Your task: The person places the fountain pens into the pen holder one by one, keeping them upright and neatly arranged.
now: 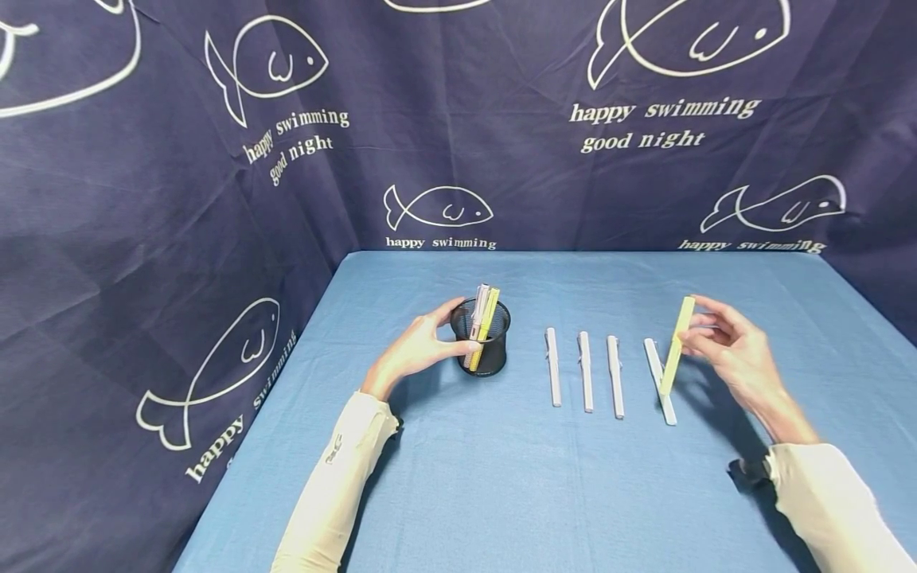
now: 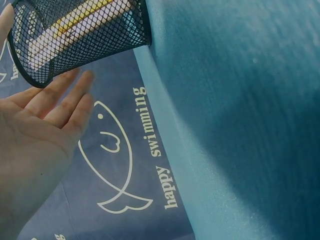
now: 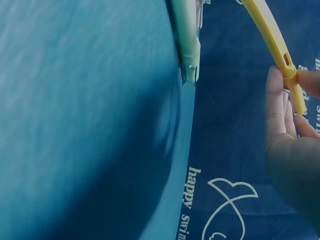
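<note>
A black mesh pen holder point(image 1: 493, 362) stands on the table, with a pale pinkish pen point(image 1: 478, 312) and a yellow pen point(image 1: 490, 310) upright but leaning inside. My left hand point(image 1: 419, 346) holds it from the left, thumb at the near side and fingers round the far side. In the left wrist view, the fingers lie along the mesh. My right hand point(image 1: 741, 362) pinches another yellow pen point(image 1: 678, 342) between thumb and fingers, seen close in the right wrist view with its clip point(image 3: 288, 97). This pen slants, its lower end overlapping a white pen point(image 1: 655, 370) on the table.
Three more white pens point(image 1: 553, 366) lie roughly parallel between the holder and the right hand. A blue cloth point(image 1: 487, 485) covers the table. Behind and to the left hangs a dark blue curtain point(image 1: 530, 175) with fish drawings and lettering.
</note>
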Demonstrator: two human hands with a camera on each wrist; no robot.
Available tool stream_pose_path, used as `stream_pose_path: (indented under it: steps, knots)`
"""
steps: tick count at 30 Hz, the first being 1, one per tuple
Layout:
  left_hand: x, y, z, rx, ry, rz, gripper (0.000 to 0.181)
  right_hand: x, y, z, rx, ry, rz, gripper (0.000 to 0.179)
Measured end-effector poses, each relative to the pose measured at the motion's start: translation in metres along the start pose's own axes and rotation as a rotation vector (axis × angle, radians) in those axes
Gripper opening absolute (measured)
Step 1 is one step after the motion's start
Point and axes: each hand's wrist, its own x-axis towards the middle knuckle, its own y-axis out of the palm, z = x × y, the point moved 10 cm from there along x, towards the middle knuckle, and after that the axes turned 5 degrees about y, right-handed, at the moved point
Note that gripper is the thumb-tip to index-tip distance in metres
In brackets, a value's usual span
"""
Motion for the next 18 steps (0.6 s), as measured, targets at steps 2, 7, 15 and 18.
stream_pose_path:
  steps: [2,7,15,18]
  knots:
    - [0.0,0.0,0.0,0.001,-0.001,0.0,0.093,0.001,0.004,0.002,-0.001,-0.009,0.003,0.058]
    - [0.0,0.0,0.0,0.001,0.002,0.0,0.093,0.002,0.013,0.004,-0.004,-0.008,0.015,0.058]
    - [0.001,0.001,0.0,-0.009,0.006,0.004,0.093,0.005,0.026,0.006,-0.017,-0.014,0.023,0.057]
    - [0.001,0.001,-0.001,-0.009,0.011,0.003,0.093,0.005,0.03,0.006,-0.022,-0.019,0.025,0.056]
